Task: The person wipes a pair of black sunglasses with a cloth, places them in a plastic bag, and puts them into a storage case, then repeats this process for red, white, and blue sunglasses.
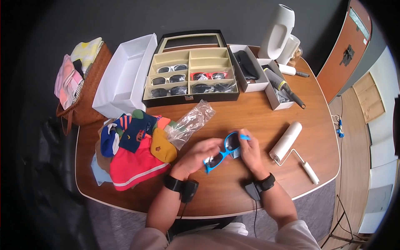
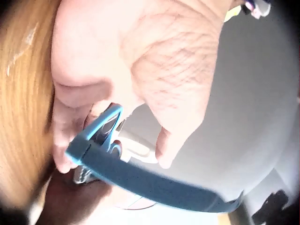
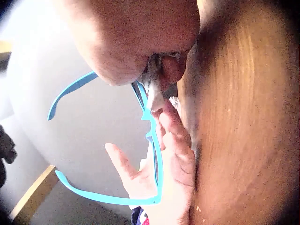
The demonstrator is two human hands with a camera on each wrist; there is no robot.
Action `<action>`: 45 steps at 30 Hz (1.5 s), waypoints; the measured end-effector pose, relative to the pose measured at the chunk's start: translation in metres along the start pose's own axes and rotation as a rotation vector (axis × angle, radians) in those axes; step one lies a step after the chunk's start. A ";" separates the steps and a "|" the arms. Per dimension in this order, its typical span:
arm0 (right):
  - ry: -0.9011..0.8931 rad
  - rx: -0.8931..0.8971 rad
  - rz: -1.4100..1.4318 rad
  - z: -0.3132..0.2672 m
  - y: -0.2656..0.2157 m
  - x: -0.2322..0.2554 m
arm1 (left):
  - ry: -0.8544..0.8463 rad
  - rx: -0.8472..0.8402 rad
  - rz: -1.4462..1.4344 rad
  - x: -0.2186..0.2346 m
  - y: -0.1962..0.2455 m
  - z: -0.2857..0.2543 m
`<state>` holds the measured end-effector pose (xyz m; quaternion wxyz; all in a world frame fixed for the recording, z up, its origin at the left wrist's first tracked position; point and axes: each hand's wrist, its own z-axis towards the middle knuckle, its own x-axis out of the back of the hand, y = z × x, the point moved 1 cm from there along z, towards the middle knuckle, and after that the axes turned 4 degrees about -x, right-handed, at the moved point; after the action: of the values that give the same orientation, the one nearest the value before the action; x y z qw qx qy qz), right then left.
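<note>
Blue-framed sunglasses [image 1: 225, 154] with dark lenses are held between both hands, tilted above the table. My right hand [image 1: 250, 152] pinches one lens end, with a small greyish cloth [image 3: 153, 84] bunched between its fingers and the lens. Beside the other lens is my left hand [image 1: 199, 156], its fingers lying along the frame and its thumb pointing away from it. Both temples stand unfolded in the right wrist view. A crumpled clear plastic bag [image 1: 192, 123] lies just beyond the left hand.
A display case [image 1: 189, 98] with several sunglasses stands at the back, beside a white box [image 1: 121, 79] and a wicker basket [image 1: 93, 85]. Folded clothes [image 1: 137, 162] are heaped at left. A lint roller [image 1: 286, 141] lies at right, near boxes [image 1: 255, 86] and a white vase [image 1: 277, 33].
</note>
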<state>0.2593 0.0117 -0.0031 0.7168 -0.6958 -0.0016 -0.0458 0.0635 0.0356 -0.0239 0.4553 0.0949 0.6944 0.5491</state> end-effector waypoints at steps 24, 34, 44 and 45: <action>-0.204 -0.193 0.050 -0.002 0.001 0.000 | 0.358 -0.130 0.248 -0.017 0.002 0.011; 0.053 -0.199 0.271 -0.003 -0.011 -0.006 | 0.386 -0.133 0.218 -0.022 0.004 0.010; 0.085 -0.164 0.126 0.002 0.015 0.002 | 0.374 -0.126 0.227 -0.022 0.005 0.010; 0.060 -0.172 0.094 0.001 0.016 0.002 | 0.371 -0.128 0.225 -0.021 0.004 0.010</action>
<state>0.2625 0.0132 -0.0188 0.6554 -0.7524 0.0564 -0.0330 0.0815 0.0306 -0.0086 0.2608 0.0399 0.7149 0.6475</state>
